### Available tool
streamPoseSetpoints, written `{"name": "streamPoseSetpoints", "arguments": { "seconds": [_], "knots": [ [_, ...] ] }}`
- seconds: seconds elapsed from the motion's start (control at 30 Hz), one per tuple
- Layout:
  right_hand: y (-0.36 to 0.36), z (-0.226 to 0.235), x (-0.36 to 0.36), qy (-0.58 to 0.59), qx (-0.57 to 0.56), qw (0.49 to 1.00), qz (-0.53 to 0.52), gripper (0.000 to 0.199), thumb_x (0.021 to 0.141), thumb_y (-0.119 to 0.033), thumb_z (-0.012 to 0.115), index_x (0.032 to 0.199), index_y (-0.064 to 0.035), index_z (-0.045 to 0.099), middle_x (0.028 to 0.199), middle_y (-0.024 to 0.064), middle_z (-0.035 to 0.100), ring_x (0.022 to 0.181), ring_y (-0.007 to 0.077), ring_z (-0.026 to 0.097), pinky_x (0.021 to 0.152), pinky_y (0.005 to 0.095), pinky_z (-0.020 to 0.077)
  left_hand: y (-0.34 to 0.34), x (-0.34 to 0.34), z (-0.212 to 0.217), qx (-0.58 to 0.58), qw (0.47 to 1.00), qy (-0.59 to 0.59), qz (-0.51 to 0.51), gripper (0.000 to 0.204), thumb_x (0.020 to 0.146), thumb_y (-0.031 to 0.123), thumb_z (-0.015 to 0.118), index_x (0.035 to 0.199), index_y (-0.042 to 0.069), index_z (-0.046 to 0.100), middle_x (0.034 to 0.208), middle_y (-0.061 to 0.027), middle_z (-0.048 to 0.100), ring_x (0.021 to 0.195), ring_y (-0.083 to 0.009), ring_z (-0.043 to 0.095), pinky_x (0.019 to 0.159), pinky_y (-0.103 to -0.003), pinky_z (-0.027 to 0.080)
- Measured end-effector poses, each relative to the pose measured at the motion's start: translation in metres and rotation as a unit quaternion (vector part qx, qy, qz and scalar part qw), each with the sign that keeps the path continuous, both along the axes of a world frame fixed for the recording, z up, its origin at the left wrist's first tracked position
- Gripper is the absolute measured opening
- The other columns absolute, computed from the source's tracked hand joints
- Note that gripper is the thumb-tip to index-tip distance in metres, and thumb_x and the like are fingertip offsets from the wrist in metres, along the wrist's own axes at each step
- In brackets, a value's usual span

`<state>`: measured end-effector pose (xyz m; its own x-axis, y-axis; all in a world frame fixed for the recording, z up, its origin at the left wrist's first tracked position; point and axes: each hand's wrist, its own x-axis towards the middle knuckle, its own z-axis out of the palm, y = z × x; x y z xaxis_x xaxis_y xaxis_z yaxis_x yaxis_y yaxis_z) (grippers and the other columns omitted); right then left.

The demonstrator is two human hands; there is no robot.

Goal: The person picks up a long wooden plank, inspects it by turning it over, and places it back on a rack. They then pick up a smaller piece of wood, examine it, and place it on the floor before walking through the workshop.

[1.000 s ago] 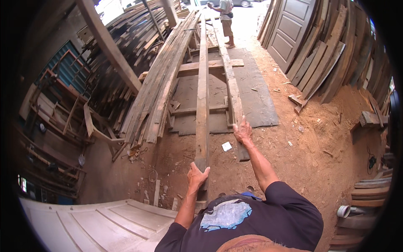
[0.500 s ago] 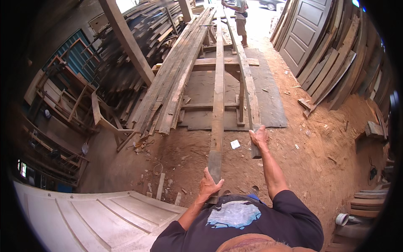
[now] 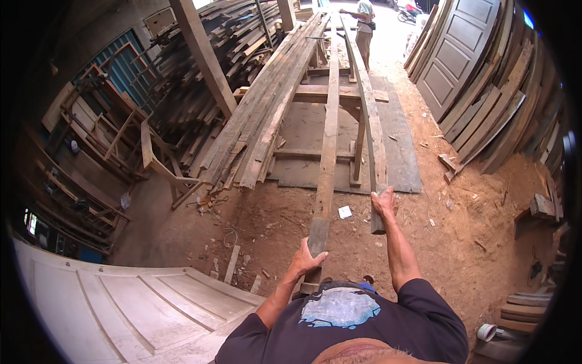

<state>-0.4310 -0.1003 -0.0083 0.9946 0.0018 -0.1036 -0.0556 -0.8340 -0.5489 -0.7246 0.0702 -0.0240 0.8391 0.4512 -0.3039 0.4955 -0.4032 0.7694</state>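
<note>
My left hand (image 3: pixel 308 259) is closed around the near end of a long, narrow wooden plank (image 3: pixel 325 164), just in front of my body. Farther out to the right, my right hand (image 3: pixel 384 202) grips a second long wooden beam (image 3: pixel 371 130) close to its near end, with the thumb on top. Both timbers run away from me, over the crossbars of a wooden trestle (image 3: pixel 339 93). At the far end a person (image 3: pixel 364 27) stands by the beam with an arm stretched toward it.
Several long boards (image 3: pixel 260 115) lie side by side on the trestle at left. A white panelled door (image 3: pixel 139 309) is at lower left, beside a wooden post (image 3: pixel 203 57) and stacked lumber (image 3: pixel 212 48) farther off. A brown door (image 3: pixel 458 54) and planks (image 3: pixel 494 109) lean at right.
The whole scene has shifted right in view. My hands keep their hold on both timbers. The far person appears more turned toward the beam, and a motorbike now shows behind.
</note>
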Motion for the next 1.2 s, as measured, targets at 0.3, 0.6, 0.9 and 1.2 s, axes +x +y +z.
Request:
{"name": "streamPoseSetpoints", "arguments": {
  "seconds": [0.3, 0.6, 0.9, 1.2],
  "knots": [
    [-0.001, -0.003, 0.001, -0.010, -0.001, 1.000, -0.001, 0.074, 0.078, -0.043, 0.071, 0.125, 0.0087, 0.047, 0.119, 0.0319, 0.061, 0.113, 0.0452, 0.060, 0.096, 0.0492, 0.0485, -0.013, 0.010, 0.002, 0.083, 0.996, -0.002, 0.013, 0.096, 0.075, 0.043, 0.076, 0.144, 0.003, 0.021, 0.109, -0.0340, 0.063, 0.099, -0.0499, 0.064, 0.087, -0.054, 0.052],
    [-0.004, -0.014, 0.003, -0.001, 0.006, 1.000, -0.001, 0.078, 0.081, -0.043, 0.070, 0.136, 0.0019, 0.040, 0.129, 0.0301, 0.055, 0.119, 0.0454, 0.057, 0.099, 0.0514, 0.0470, -0.015, 0.009, 0.002, 0.088, 0.996, -0.004, 0.018, 0.094, 0.075, 0.041, 0.075, 0.142, 0.002, 0.023, 0.106, -0.0335, 0.064, 0.097, -0.0500, 0.065, 0.086, -0.054, 0.051],
    [0.001, 0.002, 0.000, 0.010, 0.001, 1.000, -0.013, 0.071, 0.079, -0.043, 0.071, 0.126, 0.0044, 0.048, 0.122, 0.0310, 0.060, 0.115, 0.0450, 0.059, 0.097, 0.0507, 0.0473, -0.015, 0.010, 0.002, 0.096, 0.995, 0.001, 0.021, 0.094, 0.075, 0.042, 0.075, 0.143, 0.003, 0.023, 0.106, -0.0319, 0.065, 0.098, -0.0499, 0.064, 0.087, -0.054, 0.051],
    [-0.002, -0.001, 0.002, 0.008, 0.009, 1.000, -0.002, 0.071, 0.079, -0.042, 0.071, 0.124, 0.0073, 0.048, 0.118, 0.0323, 0.061, 0.110, 0.0458, 0.061, 0.095, 0.0507, 0.0489, -0.016, 0.009, -0.012, 0.094, 0.995, -0.026, 0.031, 0.094, 0.074, 0.040, 0.077, 0.142, 0.002, 0.024, 0.103, -0.0330, 0.065, 0.094, -0.0498, 0.065, 0.084, -0.054, 0.052]
  ]
}}
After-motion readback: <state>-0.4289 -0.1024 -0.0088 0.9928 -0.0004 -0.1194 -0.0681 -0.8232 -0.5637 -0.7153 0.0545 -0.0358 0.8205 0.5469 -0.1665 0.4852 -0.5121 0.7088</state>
